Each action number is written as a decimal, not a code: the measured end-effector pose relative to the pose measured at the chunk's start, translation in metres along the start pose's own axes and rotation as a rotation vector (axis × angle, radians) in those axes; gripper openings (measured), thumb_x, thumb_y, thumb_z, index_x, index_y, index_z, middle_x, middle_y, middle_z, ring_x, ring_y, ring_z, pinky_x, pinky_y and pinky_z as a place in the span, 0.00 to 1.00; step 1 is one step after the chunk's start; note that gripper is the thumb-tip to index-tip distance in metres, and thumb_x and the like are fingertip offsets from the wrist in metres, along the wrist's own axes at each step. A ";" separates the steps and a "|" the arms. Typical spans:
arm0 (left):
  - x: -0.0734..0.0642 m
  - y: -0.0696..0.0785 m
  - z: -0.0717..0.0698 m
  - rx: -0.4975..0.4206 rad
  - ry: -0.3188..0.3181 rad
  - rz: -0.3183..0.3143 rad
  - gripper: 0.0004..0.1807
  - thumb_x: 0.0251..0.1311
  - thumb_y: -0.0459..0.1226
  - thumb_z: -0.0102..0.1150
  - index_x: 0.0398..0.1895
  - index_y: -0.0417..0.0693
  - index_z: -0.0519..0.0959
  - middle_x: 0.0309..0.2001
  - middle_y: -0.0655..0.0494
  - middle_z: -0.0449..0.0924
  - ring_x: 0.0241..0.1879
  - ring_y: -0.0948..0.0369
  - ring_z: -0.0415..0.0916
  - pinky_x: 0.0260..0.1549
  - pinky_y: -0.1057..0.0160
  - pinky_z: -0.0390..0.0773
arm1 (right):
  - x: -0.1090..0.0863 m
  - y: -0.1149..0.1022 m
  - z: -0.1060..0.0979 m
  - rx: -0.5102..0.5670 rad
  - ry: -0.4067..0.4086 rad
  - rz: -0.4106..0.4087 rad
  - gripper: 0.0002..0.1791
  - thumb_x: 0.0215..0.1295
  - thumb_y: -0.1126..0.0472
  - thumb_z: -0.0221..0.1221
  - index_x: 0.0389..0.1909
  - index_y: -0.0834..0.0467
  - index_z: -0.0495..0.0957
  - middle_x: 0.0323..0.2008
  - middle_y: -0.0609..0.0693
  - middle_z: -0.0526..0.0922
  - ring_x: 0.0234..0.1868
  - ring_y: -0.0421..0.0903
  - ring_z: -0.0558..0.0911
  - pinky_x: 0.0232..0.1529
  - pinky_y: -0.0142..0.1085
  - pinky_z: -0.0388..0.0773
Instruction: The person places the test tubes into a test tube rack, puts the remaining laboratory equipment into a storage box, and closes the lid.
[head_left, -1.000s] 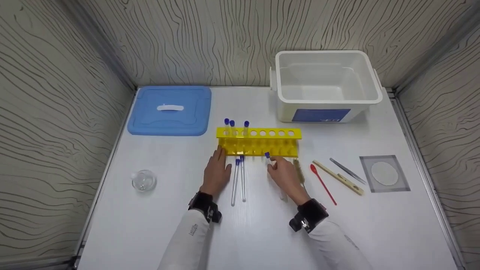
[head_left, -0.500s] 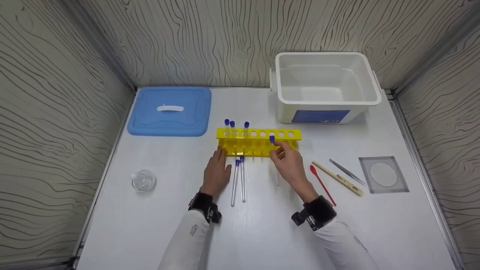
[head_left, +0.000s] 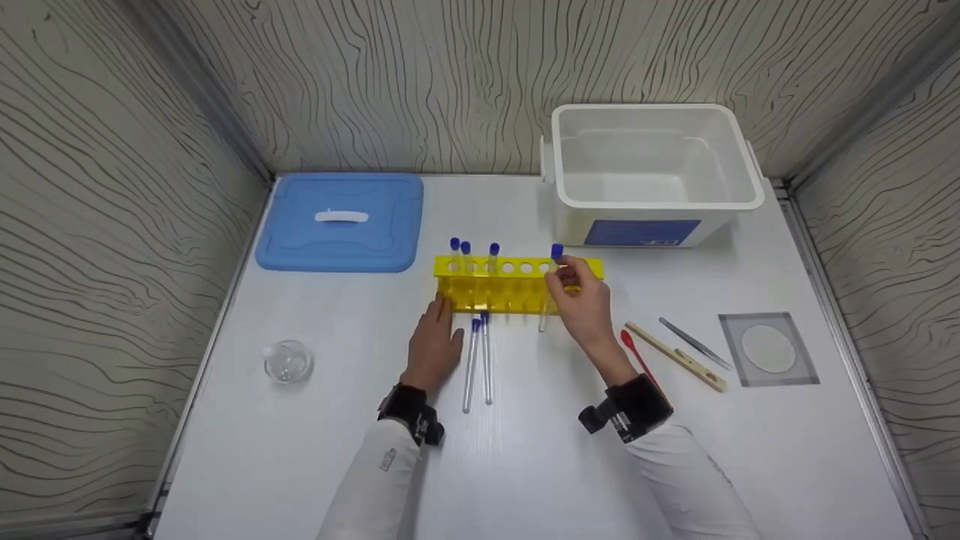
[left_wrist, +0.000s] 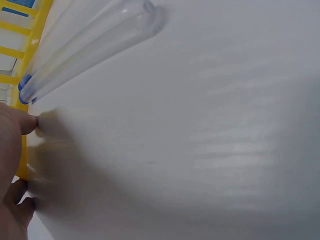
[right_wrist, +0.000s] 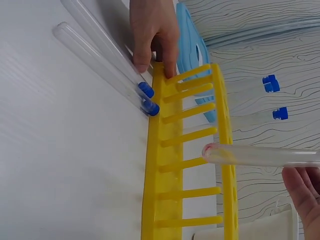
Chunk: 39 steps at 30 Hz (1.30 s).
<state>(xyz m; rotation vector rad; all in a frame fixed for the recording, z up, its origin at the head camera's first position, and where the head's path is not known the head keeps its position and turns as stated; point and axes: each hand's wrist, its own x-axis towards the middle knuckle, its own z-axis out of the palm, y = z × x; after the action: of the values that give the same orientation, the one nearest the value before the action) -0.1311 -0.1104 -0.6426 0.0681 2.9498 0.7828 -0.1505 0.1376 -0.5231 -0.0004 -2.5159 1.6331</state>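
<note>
The right hand (head_left: 587,300) pinches a clear test tube (head_left: 543,321) near its blue cap. The tube stands nearly upright in front of the right half of a yellow test tube rack (head_left: 495,294). In the right wrist view, the rounded end of that test tube (right_wrist: 265,155) overlaps the rack's top plate. The left hand (head_left: 431,345) rests its fingers against the rack's left end, thumb apart. Three capped tubes (head_left: 493,259) stand in holes at the rack's left. Two more capped tubes (head_left: 487,367) lie on the table beside the left thumb.
A blue lid (head_left: 341,247) lies at back left, with a white bin (head_left: 577,225) at back right. Right of the hand are a red spoon (head_left: 628,341), wooden clamp (head_left: 675,356), tweezers (head_left: 694,343) and gauze square (head_left: 769,349). A small glass vessel (head_left: 289,364) stands left.
The right hand has lifted the test tube and carried it up and away toward the rack, turning it more upright. The left hand and rack have stayed put.
</note>
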 end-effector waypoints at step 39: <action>0.000 -0.002 0.001 -0.036 0.030 0.027 0.36 0.77 0.41 0.55 0.82 0.38 0.58 0.83 0.41 0.56 0.78 0.43 0.63 0.78 0.45 0.67 | 0.039 -0.025 0.015 0.103 -0.014 -0.130 0.16 0.77 0.61 0.60 0.59 0.65 0.78 0.50 0.60 0.85 0.56 0.54 0.86 0.60 0.48 0.86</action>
<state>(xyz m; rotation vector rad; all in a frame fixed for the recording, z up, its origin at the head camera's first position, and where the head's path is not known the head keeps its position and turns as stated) -0.1307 -0.1117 -0.6446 0.0955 2.9674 0.8472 -0.1885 0.1170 -0.5019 0.1819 -2.3829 1.7138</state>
